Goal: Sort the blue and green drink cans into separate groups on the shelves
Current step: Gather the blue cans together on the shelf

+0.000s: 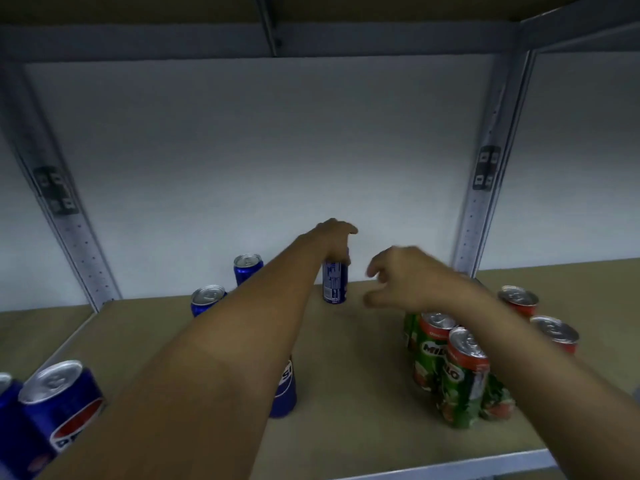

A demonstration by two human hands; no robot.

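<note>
One blue Pepsi can (334, 284) stands upright at centre frame, long axis vertical, on the brown shelf board (346, 368), with the left hand (334, 240) gripping its top from above, fingers curled round the rim. The right hand (403, 280), blurred, hovers just to its right above the green Milo cans (457, 372) at lower right, its fingers loosely curled, holding nothing. The left forearm hides part of another blue can (285, 388), and motion blur smears the fingertips.
</note>
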